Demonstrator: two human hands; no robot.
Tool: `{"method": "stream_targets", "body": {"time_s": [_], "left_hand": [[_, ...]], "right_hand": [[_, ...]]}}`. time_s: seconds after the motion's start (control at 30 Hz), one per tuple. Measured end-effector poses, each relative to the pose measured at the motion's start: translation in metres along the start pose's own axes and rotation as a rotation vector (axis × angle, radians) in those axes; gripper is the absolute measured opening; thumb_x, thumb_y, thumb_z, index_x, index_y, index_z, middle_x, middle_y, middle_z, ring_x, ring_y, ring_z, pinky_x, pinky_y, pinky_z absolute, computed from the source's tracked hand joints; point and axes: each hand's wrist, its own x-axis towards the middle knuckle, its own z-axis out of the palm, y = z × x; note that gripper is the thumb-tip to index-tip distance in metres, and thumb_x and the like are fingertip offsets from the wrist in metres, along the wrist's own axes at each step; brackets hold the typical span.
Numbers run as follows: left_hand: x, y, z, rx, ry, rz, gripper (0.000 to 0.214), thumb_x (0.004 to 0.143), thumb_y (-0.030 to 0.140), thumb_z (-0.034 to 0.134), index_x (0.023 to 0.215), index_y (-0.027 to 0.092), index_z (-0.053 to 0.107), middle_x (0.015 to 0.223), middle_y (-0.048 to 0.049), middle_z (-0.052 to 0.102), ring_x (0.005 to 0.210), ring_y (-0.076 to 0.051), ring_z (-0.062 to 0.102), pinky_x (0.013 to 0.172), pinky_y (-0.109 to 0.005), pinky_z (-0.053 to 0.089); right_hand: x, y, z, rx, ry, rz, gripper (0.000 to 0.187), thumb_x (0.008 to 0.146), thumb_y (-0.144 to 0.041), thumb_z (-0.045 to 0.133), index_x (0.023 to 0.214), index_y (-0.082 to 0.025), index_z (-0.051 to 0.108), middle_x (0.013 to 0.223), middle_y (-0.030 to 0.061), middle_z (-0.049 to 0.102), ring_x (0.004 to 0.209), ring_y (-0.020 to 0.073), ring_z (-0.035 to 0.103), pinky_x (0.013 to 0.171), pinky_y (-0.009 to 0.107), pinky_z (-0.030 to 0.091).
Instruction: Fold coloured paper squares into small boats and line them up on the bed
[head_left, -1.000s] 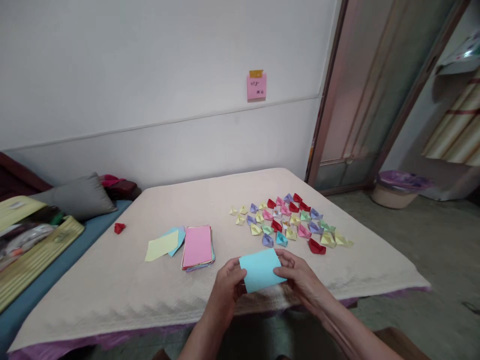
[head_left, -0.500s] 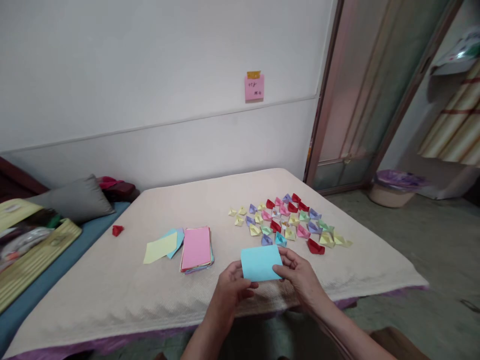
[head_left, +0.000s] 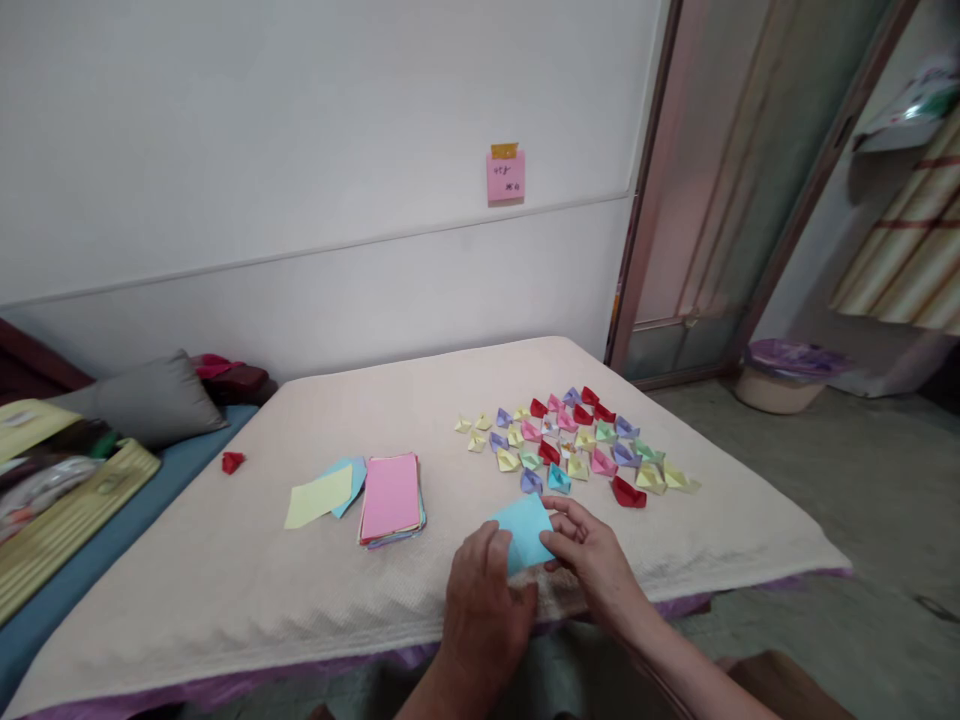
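Observation:
A light blue sheet of paper (head_left: 526,532) is held between my two hands above the near edge of the bed. My left hand (head_left: 489,590) wraps over its left end, hiding that part, with the thumb below. My right hand (head_left: 589,550) pinches the right edge between thumb and fingers. Just beyond the sheet are several folded paper boats (head_left: 551,452) in red, yellow, pink, purple, green and blue. To the left lies a stack of coloured paper (head_left: 391,495), pink on top. Beside it, a yellow sheet (head_left: 319,498) overlaps a blue sheet (head_left: 349,484).
A cream cover (head_left: 262,570) spreads over the bed. One red folded paper piece (head_left: 232,462) lies at far left, near a grey pillow (head_left: 161,400). A pink note (head_left: 505,178) is taped to the wall. On the floor at right stands a lined bin (head_left: 780,385).
My left hand has moved right and turned over the blue sheet's left end, covering it. The sheet now tilts, and less of it shows. My right hand keeps its pinch.

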Motion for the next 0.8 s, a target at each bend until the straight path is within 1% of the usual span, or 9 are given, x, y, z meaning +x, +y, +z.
{"method": "stream_targets", "body": {"time_s": [0.1,0.17,0.2,0.3,0.47,0.57,0.67,0.73,0.8], "left_hand": [[0.003,-0.004,0.002,0.035,-0.003,-0.054,0.029,0.071,0.023,0.068,0.1,0.025,0.068,0.11,-0.0126,0.063,0.109,-0.033,0.049,0.1,-0.041,0.026],[0.008,-0.006,0.0,-0.065,0.028,-0.187,0.012,0.072,0.024,0.067,0.083,0.026,0.071,0.084,-0.0074,0.066,0.087,-0.026,0.055,0.086,-0.033,0.036],[0.012,-0.007,-0.002,-0.141,0.043,-0.269,0.003,0.072,0.025,0.067,0.073,0.025,0.07,0.07,-0.0037,0.062,0.075,-0.022,0.053,0.078,-0.03,0.038],[0.02,-0.009,-0.007,-0.345,0.064,-0.465,0.016,0.069,0.027,0.068,0.057,0.02,0.062,0.05,0.0038,0.046,0.053,-0.013,0.042,0.058,-0.024,0.036],[0.023,-0.01,-0.01,-0.551,0.037,-0.587,0.028,0.071,0.036,0.065,0.091,0.017,0.064,0.068,0.0009,0.062,0.057,-0.013,0.053,0.058,-0.025,0.041],[0.022,-0.006,-0.01,-0.717,0.057,-0.638,0.031,0.07,0.033,0.069,0.096,0.018,0.064,0.077,-0.0014,0.067,0.062,-0.012,0.058,0.062,-0.024,0.043],[0.022,-0.002,-0.009,-0.809,0.056,-0.635,0.029,0.071,0.031,0.068,0.097,0.018,0.065,0.083,-0.0031,0.069,0.067,-0.013,0.061,0.064,-0.024,0.044],[0.021,0.001,-0.008,-0.827,0.042,-0.607,0.026,0.074,0.03,0.066,0.097,0.018,0.065,0.086,-0.0042,0.069,0.071,-0.014,0.062,0.066,-0.025,0.044],[0.021,0.004,-0.008,-0.843,0.019,-0.585,0.024,0.076,0.03,0.064,0.096,0.017,0.065,0.087,-0.0051,0.07,0.075,-0.016,0.063,0.068,-0.025,0.045]], "right_hand": [[-0.003,0.0,0.004,0.011,-0.025,0.006,0.035,0.067,-0.025,0.072,0.099,-0.02,0.059,0.06,-0.0048,0.058,0.054,0.0139,0.054,0.046,0.024,0.045],[-0.004,-0.001,0.006,0.007,-0.033,0.015,0.036,0.067,-0.03,0.072,0.099,-0.019,0.059,0.059,-0.0043,0.058,0.055,0.0152,0.057,0.047,0.025,0.045],[-0.004,-0.003,0.006,0.0,-0.036,0.013,0.037,0.069,-0.033,0.071,0.1,-0.018,0.058,0.061,-0.0027,0.06,0.057,0.0165,0.059,0.048,0.026,0.046],[-0.004,-0.008,0.004,-0.055,-0.004,-0.03,0.038,0.074,-0.041,0.066,0.102,-0.017,0.058,0.07,0.0026,0.065,0.064,0.0189,0.062,0.053,0.027,0.045],[0.001,-0.004,-0.001,-0.183,0.039,-0.104,0.035,0.075,-0.038,0.065,0.103,-0.018,0.059,0.073,0.0019,0.063,0.07,0.019,0.061,0.058,0.028,0.045],[0.001,0.009,0.001,-0.177,-0.095,-0.091,0.05,0.074,-0.029,0.065,0.121,-0.02,0.051,0.078,0.0013,0.065,0.073,0.0181,0.061,0.065,0.029,0.047],[-0.003,0.019,0.007,-0.117,-0.248,-0.096,0.064,0.071,-0.017,0.063,0.131,-0.024,0.045,0.097,0.0032,0.067,0.086,0.0183,0.063,0.081,0.034,0.046],[-0.005,0.023,0.01,-0.098,-0.294,-0.108,0.058,0.068,-0.013,0.06,0.125,-0.025,0.054,0.11,0.0042,0.065,0.097,0.0201,0.061,0.089,0.036,0.043],[-0.006,0.024,0.012,-0.142,-0.267,-0.127,0.044,0.067,-0.013,0.059,0.109,-0.024,0.066,0.107,0.0039,0.067,0.097,0.0215,0.06,0.087,0.035,0.043]]}}
